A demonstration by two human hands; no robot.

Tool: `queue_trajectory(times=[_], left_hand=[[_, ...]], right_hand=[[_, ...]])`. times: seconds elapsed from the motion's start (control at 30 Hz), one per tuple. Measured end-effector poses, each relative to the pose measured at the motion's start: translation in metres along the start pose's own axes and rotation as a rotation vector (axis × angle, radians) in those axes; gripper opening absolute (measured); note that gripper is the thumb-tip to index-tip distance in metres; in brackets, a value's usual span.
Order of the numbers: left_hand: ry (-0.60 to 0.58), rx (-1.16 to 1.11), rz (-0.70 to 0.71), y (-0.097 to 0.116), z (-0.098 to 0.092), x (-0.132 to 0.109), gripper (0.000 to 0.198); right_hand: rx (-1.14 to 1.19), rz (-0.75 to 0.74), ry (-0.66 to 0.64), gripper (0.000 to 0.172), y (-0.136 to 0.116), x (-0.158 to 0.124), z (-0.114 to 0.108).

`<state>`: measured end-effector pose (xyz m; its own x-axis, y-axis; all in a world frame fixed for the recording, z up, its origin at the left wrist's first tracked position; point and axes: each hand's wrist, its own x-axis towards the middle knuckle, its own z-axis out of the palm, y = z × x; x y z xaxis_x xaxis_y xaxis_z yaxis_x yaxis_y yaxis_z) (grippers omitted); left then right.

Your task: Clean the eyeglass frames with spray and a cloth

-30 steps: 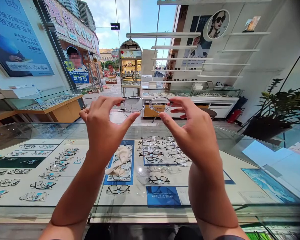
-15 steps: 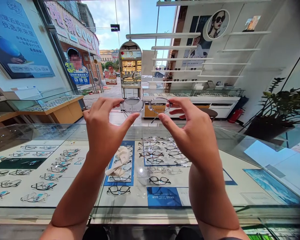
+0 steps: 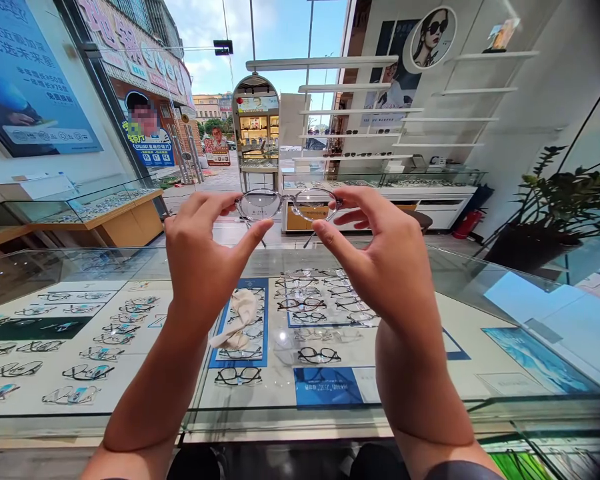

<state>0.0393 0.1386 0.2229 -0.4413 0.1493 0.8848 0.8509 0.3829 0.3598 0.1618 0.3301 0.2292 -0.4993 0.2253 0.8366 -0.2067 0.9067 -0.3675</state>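
A pair of round, thin-rimmed eyeglasses point(image 3: 286, 200) is held up level above the display counter, its lenses clear. My left hand point(image 3: 205, 233) grips the left side of the frame between finger and thumb. At the other end, my right hand point(image 3: 370, 237) pinches the right side of the frame the same way. The temples point down and away behind the lenses. Below, a crumpled cream cloth point(image 3: 243, 319) lies on the counter's glass top, over a blue-edged tray of frames.
The glass display counter point(image 3: 215, 419) spans the foreground, with rows of eyeglasses point(image 3: 303, 305) inside and a blue card point(image 3: 327, 387) near its front. Farther off stand an arched mirror point(image 3: 257, 133), wall shelves point(image 3: 355, 112), a potted plant point(image 3: 540, 213) and a fire extinguisher point(image 3: 467, 224).
Both hands and the eyeglasses have shifted very slightly left and up in the view, and the glasses appear a little larger. The camera view has moved a little; the grip is the same.
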Motion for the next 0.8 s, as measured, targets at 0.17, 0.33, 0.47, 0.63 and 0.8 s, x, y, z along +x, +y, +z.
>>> queue_trajectory(times=[0.17,0.33,0.47,0.63,0.8], left_hand=[[-0.005,0.005,-0.002,-0.0007,0.0001,0.0005,0.045],[-0.008,0.005,0.01,-0.0021,0.0006,0.0004,0.046],[0.014,0.035,0.028,-0.002,0.0004,0.0006,0.046],[0.01,0.024,0.03,-0.0027,-0.0013,0.0012,0.045],[-0.012,-0.009,0.005,-0.0063,-0.0023,0.0026,0.046]], right_hand=[[0.003,0.0,0.0,0.037,-0.0003,-0.0004,-0.0005],[0.004,-0.003,0.003,0.037,-0.0006,-0.0001,-0.001],[-0.003,-0.005,0.009,0.039,-0.0007,0.0002,-0.0011],[0.005,-0.005,0.009,0.038,-0.0019,-0.0006,-0.0011],[0.021,0.005,0.011,0.035,-0.004,-0.0018,-0.0012]])
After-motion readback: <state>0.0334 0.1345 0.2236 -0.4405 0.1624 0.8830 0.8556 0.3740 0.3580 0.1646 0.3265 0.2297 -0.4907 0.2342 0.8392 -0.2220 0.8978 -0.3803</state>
